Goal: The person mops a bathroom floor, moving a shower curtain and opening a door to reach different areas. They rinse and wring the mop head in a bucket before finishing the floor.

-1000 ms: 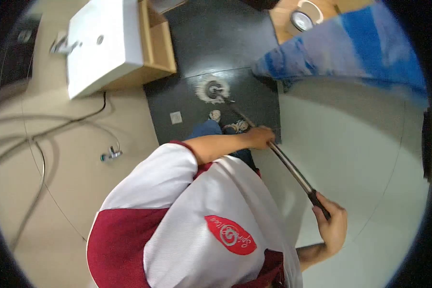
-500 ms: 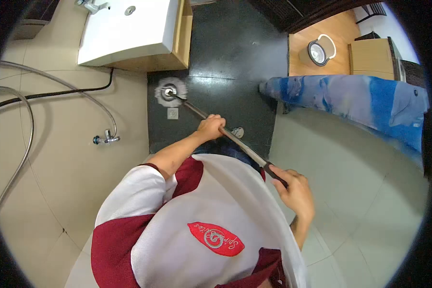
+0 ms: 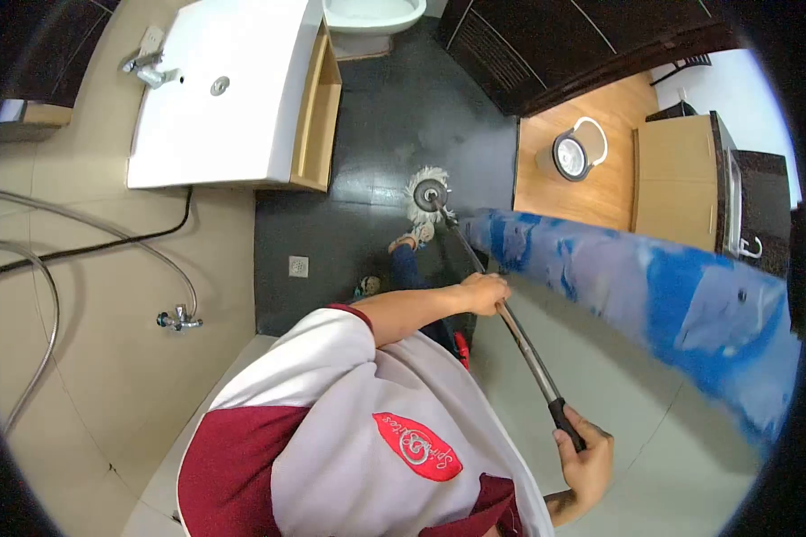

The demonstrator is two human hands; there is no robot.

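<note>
My left hand (image 3: 484,294) is closed around the metal shaft of a mop (image 3: 530,356), partway down its length. Higher up, my right hand (image 3: 586,456) grips the black end of the handle. The shaft slants away from me to a round mop head (image 3: 431,194) with white strands. That head rests on the dark tiled floor (image 3: 367,161), close to my sandalled foot (image 3: 412,237) and the lower end of the curtain.
At the left stand a white sink (image 3: 215,134) and a wall tap (image 3: 179,319) with hoses. A blue dolphin-print shower curtain (image 3: 618,277) spans the right. Past the doorway sits a bucket (image 3: 571,154) on wooden flooring. A toilet (image 3: 373,16) and floor drain (image 3: 298,267) also show.
The mop head has swept from beside the drain under the sink rightward to near the curtain. Both hands moved right and down with the handle. The view shifted, bringing the toilet into sight.
</note>
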